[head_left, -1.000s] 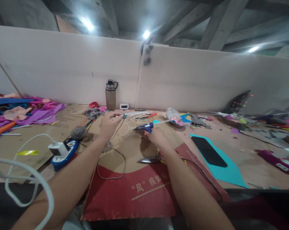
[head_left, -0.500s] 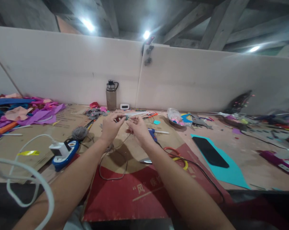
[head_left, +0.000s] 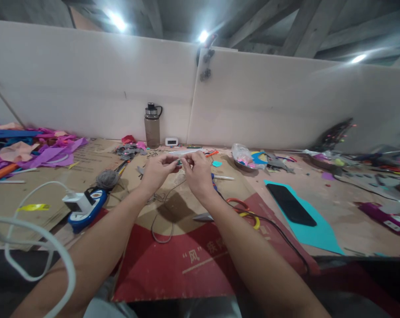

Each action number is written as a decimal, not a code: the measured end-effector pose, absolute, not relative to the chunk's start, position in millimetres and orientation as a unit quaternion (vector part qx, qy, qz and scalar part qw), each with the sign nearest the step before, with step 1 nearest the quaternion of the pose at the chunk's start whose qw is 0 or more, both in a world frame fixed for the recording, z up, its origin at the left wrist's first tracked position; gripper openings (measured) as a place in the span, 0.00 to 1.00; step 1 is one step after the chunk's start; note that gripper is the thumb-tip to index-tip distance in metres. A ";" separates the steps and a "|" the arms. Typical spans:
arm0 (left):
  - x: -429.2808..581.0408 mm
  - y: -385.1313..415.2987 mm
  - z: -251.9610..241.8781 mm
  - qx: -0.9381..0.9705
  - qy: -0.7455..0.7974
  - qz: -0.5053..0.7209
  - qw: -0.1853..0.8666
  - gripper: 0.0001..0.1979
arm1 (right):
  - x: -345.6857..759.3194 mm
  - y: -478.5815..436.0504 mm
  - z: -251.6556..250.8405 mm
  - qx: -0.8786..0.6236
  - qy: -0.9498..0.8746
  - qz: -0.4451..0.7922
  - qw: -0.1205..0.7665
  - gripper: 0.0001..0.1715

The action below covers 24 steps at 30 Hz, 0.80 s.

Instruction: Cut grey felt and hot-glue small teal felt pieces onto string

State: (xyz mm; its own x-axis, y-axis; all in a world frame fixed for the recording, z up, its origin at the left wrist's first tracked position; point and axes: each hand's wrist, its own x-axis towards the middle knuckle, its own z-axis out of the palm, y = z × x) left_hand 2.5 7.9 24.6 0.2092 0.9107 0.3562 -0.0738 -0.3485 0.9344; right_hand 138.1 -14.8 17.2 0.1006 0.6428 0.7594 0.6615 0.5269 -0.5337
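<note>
My left hand (head_left: 160, 171) and my right hand (head_left: 198, 173) meet above the cardboard, fingertips nearly touching. Between them is a tiny dark green piece (head_left: 179, 163), pinched by the left fingers; its shape is too small to tell. The right fingers are closed at the same spot, and what they grip is hidden. A thin grey yarn (head_left: 168, 194) hangs from near the right fingers and loops on the red and brown cardboard (head_left: 173, 274). The grey yarn ball (head_left: 107, 178) lies to the left.
Scissors (head_left: 238, 205) and a glue gun (head_left: 224, 177) lie right of the hands. A phone (head_left: 291, 205) rests on teal sheet. Left are a blue power strip (head_left: 87, 212) and coloured scraps (head_left: 54, 154). A bottle (head_left: 152, 128) stands behind.
The right hand has turned and closed in on the left hand, its fingers now more curled. The yarn loop on the cardboard has become narrower. The camera view has shifted slightly.
</note>
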 end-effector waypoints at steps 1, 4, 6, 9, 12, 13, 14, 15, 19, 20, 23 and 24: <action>2.7 7.5 24.7 0.627 0.334 0.530 0.463 0.10 | 138.6 -14.7 17.4 -0.490 -0.671 -0.012 0.556 0.07; 2.8 5.9 26.4 0.633 0.335 0.525 0.460 0.09 | 139.7 -14.9 18.2 -0.497 -0.671 -0.020 0.550 0.07; 2.7 4.7 28.1 0.633 0.338 0.524 0.458 0.08 | 140.0 -15.3 18.5 -0.499 -0.671 -0.029 0.548 0.07; 2.8 3.3 30.4 0.636 0.342 0.522 0.454 0.08 | 140.1 -15.9 18.6 -0.498 -0.674 -0.040 0.544 0.08; 2.9 2.0 32.1 0.638 0.347 0.522 0.447 0.07 | 139.9 -16.8 18.7 -0.501 -0.676 -0.044 0.538 0.08; 2.9 1.5 32.6 0.641 0.346 0.521 0.446 0.07 | 139.9 -17.1 18.8 -0.502 -0.677 -0.044 0.536 0.09; 3.0 0.8 33.2 0.643 0.345 0.520 0.443 0.07 | 140.0 -17.3 18.9 -0.503 -0.677 -0.044 0.535 0.09; 3.1 0.1 33.9 0.645 0.345 0.520 0.440 0.07 | 140.0 -17.6 19.1 -0.503 -0.678 -0.043 0.534 0.10; 4.0 -3.3 37.3 0.656 0.351 0.519 0.422 0.05 | 140.7 -18.2 19.7 -0.500 -0.679 -0.045 0.535 0.09; 4.2 -3.9 37.8 0.658 0.352 0.518 0.418 0.05 | 140.8 -18.3 19.9 -0.500 -0.680 -0.047 0.534 0.09; 4.5 -3.8 37.3 0.657 0.356 0.517 0.418 0.04 | 140.7 -18.9 20.5 -0.502 -0.681 -0.053 0.530 0.09; 4.4 -3.1 36.5 0.654 0.357 0.518 0.420 0.04 | 140.6 -19.2 20.8 -0.501 -0.683 -0.055 0.529 0.09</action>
State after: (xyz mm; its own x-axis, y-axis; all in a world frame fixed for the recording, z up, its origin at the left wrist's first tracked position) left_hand 4.4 -3.1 36.5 0.2086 0.9022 0.3776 0.0326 -0.3922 0.9193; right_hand 140.6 -19.2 20.8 0.0621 0.6269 0.7766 0.7423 0.4912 -0.4558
